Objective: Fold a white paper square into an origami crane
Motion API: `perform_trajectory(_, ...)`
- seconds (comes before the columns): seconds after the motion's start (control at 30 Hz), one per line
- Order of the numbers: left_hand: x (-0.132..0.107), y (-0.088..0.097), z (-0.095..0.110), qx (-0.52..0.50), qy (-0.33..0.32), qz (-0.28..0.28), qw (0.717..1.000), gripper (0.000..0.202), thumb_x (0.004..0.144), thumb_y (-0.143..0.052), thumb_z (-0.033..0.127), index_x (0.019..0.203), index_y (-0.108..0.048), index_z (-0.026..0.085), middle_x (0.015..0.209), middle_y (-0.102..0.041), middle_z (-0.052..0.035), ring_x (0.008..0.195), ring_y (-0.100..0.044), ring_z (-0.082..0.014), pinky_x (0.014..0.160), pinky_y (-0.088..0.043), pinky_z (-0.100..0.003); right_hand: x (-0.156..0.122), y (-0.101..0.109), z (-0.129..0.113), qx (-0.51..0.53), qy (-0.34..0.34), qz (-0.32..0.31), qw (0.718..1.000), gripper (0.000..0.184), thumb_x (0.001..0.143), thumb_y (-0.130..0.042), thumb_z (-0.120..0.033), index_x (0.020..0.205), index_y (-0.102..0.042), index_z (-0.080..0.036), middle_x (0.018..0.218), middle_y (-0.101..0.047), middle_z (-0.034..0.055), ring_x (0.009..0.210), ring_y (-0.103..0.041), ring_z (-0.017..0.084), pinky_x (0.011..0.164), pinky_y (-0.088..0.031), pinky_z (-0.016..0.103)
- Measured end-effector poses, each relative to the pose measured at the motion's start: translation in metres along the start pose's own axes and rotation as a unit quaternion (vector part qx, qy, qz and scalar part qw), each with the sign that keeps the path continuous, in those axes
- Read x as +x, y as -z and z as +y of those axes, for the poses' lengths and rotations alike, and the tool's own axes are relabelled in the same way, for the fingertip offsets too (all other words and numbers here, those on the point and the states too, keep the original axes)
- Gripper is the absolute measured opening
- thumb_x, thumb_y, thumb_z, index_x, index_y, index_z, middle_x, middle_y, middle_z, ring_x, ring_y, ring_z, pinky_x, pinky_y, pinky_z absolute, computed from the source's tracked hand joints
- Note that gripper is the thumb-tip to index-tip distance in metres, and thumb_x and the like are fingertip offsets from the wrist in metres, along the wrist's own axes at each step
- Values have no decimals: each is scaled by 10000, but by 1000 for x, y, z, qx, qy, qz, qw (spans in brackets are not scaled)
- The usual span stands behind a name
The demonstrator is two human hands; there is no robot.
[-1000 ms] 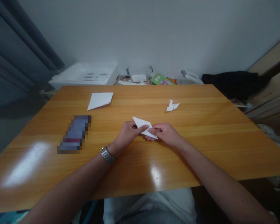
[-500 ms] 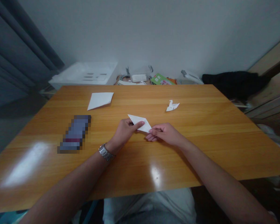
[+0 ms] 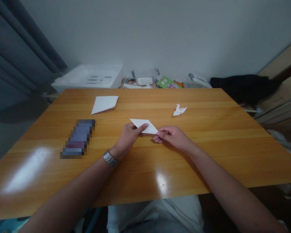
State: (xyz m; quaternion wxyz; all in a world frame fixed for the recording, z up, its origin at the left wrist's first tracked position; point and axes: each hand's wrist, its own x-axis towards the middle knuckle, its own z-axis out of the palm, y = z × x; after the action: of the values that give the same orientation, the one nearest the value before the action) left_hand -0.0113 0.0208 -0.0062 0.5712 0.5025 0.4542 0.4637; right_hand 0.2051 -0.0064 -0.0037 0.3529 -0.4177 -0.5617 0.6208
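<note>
A folded white piece of paper (image 3: pixel 149 128), shaped like a slanted four-sided figure, is held over the middle of the table. My left hand (image 3: pixel 131 133) grips its left part, thumb on top and the other fingers partly hidden beneath. At the paper's right corner, my right hand (image 3: pixel 168 134) pinches the tip between thumb and forefinger. Beyond my right hand stands a small white paper bird (image 3: pixel 179 110) with a raised neck. Farther back on the left lies a folded white sheet (image 3: pixel 104 104).
A phone (image 3: pixel 79 137), blurred out, lies left of my left hand on the wooden table (image 3: pixel 203 158). Behind the far edge are a white bin (image 3: pixel 87 76), a green booklet (image 3: pixel 168 82) and cables. Dark cloth (image 3: pixel 244 84) lies beyond the right side.
The folded paper has turned slightly, its right corner now higher and its left tip shifted a little left. Both hands keep their hold; my right hand has risen slightly.
</note>
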Motion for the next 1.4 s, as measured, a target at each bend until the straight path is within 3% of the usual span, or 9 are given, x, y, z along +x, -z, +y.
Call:
perform_trajectory(0.1, -1, -2, -1, -20, 2, -18, 1000, 359, 767, -827, 440, 907, -763, 116, 983, -771, -111, 802, -676, -185, 726, -504, -275, 0, -3, 0, 8, 13, 19, 1000, 435, 824, -762, -558, 966, -704, -152, 946, -790, 116, 827, -740, 184, 813, -574, 345)
perform_trajectory(0.3, -1, -3, -3, -20, 12, -55, 998, 379, 813, -790, 463, 911, -745, 100, 925, -756, -108, 790, -671, -169, 685, -505, -248, 4, 0, 2, -37, 39, 56, 997, 380, 838, -742, -534, 900, -687, -163, 838, -767, 76, 719, -695, 164, 733, -551, 323)
perform_trajectory(0.4, 1, 1, 3, -32, -15, -17, 999, 423, 847, -745, 499, 1040, -717, 123, 1026, -750, -104, 900, -691, -189, 797, -543, -284, 6, 7, 5, -94, 59, 85, 990, 331, 870, -703, -502, 906, -692, -173, 784, -740, 47, 685, -656, 164, 678, -513, 304)
perform_trajectory(0.5, 2, 6, 11, 70, -76, 10, 995, 439, 847, -739, 506, 1080, -711, 136, 1048, -754, -99, 948, -695, -200, 844, -544, -290, 6, 12, 5, -168, 73, 110, 977, 274, 878, -689, -449, 901, -715, -177, 802, -728, 37, 691, -627, 168, 649, -466, 292)
perform_trajectory(0.63, -1, 9, 15, 222, -104, -100, 964, 363, 871, -708, 472, 1050, -740, 158, 1005, -767, -72, 904, -696, -197, 791, -533, -275, 4, 11, 2, -189, 82, 80, 975, 253, 892, -667, -420, 863, -715, -174, 793, -709, 26, 699, -605, 164, 651, -438, 283)
perform_trajectory(0.7, -3, 8, 14, 264, -104, -126, 951, 316, 897, -673, 455, 971, -751, 158, 920, -765, -53, 825, -681, -179, 724, -511, -258, 4, 11, 1, -185, 86, 78, 976, 260, 893, -668, -423, 860, -715, -169, 784, -700, 22, 696, -595, 160, 649, -428, 277)
perform_trajectory(0.8, -4, 6, 11, 251, -82, -135, 955, 317, 887, -681, 451, 913, -739, 140, 844, -749, -46, 737, -654, -155, 646, -474, -233, 4, 11, 2, -169, 87, 100, 977, 280, 887, -681, -442, 884, -727, -165, 788, -699, 21, 689, -590, 155, 646, -426, 274)
perform_trajectory(0.97, -6, 3, 10, 210, -38, -157, 964, 373, 844, -718, 475, 975, -721, 126, 827, -731, -45, 688, -629, -142, 590, -438, -217, 6, 12, 4, -156, 95, 115, 976, 293, 881, -695, -458, 895, -739, -169, 789, -701, 23, 686, -592, 156, 649, -433, 274)
perform_trajectory(1.4, -4, 6, 11, 254, -47, -161, 952, 368, 847, -717, 482, 944, -769, 131, 861, -768, -56, 727, -657, -172, 614, -453, -237, 4, 12, 0, -158, 85, 75, 981, 345, 932, -637, -484, 799, -698, -172, 687, -639, 2, 632, -554, 140, 608, -406, 263)
